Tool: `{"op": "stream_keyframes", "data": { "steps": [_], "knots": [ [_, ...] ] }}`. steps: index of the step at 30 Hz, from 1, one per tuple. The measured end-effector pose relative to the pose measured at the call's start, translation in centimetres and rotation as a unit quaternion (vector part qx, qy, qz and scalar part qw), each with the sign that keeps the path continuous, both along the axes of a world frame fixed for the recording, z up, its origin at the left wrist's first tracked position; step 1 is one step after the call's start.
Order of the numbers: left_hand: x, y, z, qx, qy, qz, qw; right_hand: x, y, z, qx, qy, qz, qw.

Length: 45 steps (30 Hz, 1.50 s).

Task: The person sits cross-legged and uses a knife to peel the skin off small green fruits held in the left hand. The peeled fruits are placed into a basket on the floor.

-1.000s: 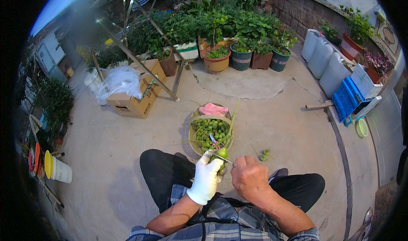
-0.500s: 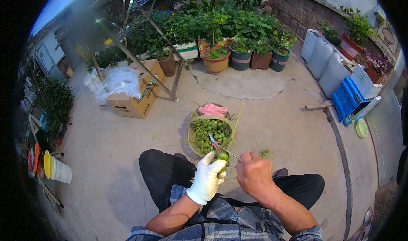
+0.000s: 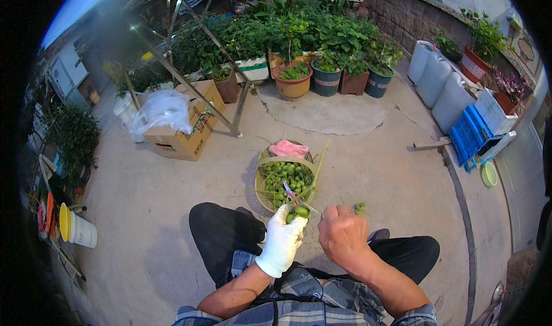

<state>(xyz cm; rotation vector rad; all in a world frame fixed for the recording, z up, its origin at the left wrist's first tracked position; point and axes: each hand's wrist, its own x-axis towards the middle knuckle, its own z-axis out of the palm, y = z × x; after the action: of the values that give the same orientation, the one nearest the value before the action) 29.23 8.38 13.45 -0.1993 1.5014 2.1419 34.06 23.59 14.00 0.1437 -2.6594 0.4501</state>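
L hand (image 3: 280,242), wht-gloved, & bare R hand (image 3: 344,231): both closed, b/w knees (image 3: 210,225). Woven basket (image 3: 259,182) w/ arched handle (image 3: 286,159) just beyond. Green heap (image 3: 299,173) of sm. fruit inside. Pink cloth (image 3: 288,149) at far end. Red-handled scissors (image 3: 288,188) on heap, near side. Green sprig (image 3: 359,207) on concrete (image 3: 397,182) just past R hand. Approx. 2 green fruits (image 3: 302,211) in L grip. Thin pale strip (image 3: 314,210) in R grip, toward fruits, type unclear.
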Motion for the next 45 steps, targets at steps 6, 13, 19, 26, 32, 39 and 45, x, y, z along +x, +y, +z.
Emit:
{"op": "stream_keyframes", "data": {
  "steps": [6,13,19,26,32,39,45],
  "knots": [
    [-0.2,0.0,-0.4,-0.024,0.035,0.023,0.999,0.7,-0.7,0.2,-0.001,-0.017,0.022,1.0],
    [-0.4,0.1,0.1,-0.017,0.06,0.02,0.998,0.3,-0.8,0.3,0.016,-0.049,0.023,0.998],
    [-0.6,-1.0,0.8,0.099,-0.015,-0.042,0.994,0.4,-0.1,0.8,-0.091,0.011,0.009,0.996],
    [-0.5,-1.3,0.9,0.165,-0.069,-0.075,0.981,-0.4,0.9,1.9,-0.105,-0.002,-0.004,0.994],
    [-0.5,-1.0,-0.2,0.141,-0.05,-0.06,0.987,0.8,0.3,1.1,-0.032,-0.028,0.011,0.999],
    [-0.4,-1.0,-0.5,0.124,-0.049,-0.06,0.989,1.4,-0.2,0.1,-0.037,-0.029,0.017,0.999],
    [0.3,-0.2,0.3,0.079,-0.013,-0.024,0.996,0.4,0.7,0.7,-0.027,-0.016,-0.019,0.999]
  ]
}}
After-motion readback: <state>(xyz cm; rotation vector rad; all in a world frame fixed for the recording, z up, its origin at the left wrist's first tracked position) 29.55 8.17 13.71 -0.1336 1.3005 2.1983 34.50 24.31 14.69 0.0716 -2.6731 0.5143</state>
